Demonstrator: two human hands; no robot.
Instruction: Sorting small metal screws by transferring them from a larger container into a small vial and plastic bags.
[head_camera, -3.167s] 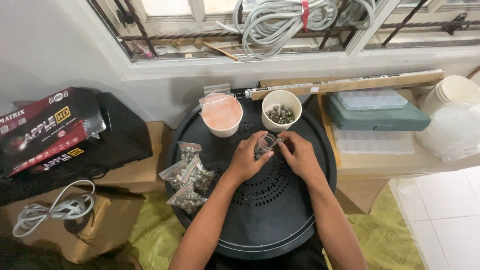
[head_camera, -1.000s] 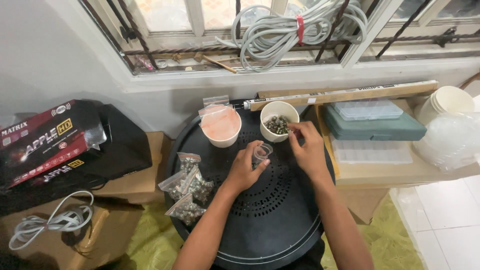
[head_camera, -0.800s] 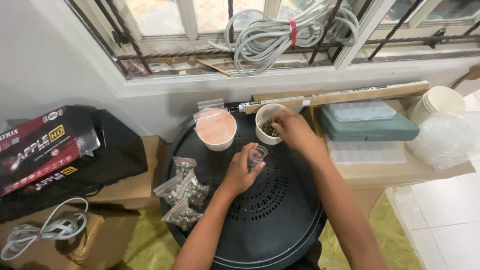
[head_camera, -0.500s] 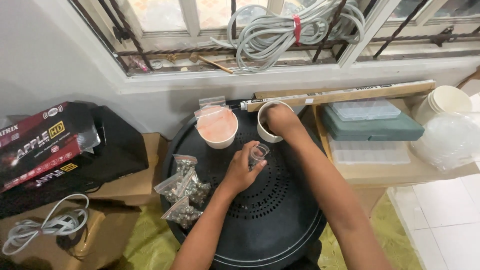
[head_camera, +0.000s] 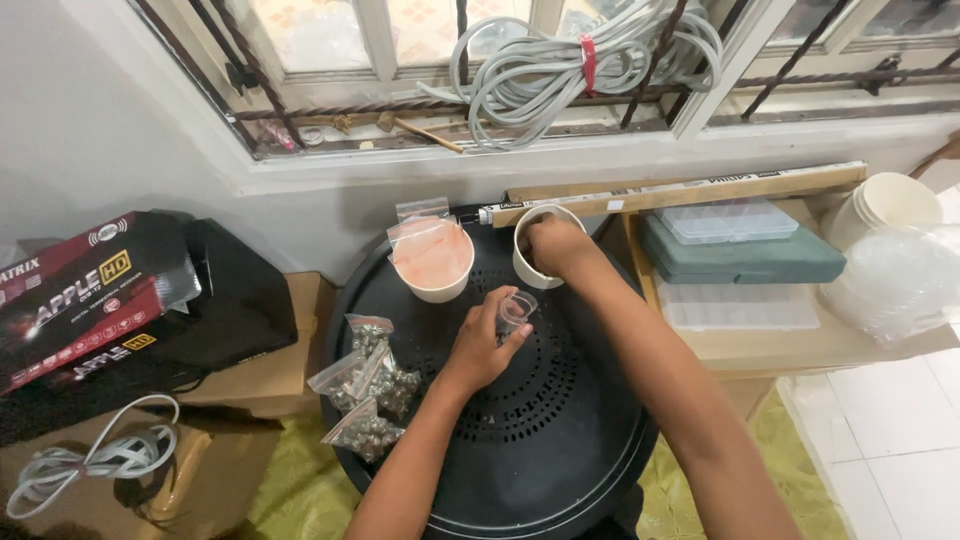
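Daylight came in through the window (head_camera: 500, 40) at the top, and the panes looked washed out and very bright. The wall below it was soft grey. The black round tray (head_camera: 560, 440) stayed dark, with a faint shine near its rim. Shadows were soft. The picture was sharp in the middle, but straight lines bent near the edges.

Window sill, far: coil of grey cable (head_camera: 590, 60) with a red tie, behind rusty bars (head_camera: 300, 105).
Far right: long tube box (head_camera: 670, 187) lying across; green case (head_camera: 740, 258) under a clear compartment box (head_camera: 728, 221).
Right edge: stack of white cups (head_camera: 885, 205), clear plastic lids (head_camera: 895, 280).
Left: red and black carton (head_camera: 85, 295).
Near left: looped grey cord (head_camera: 95, 465) on a cardboard box (head_camera: 215, 480).
Floor, near right: white tiles (head_camera: 890, 440).
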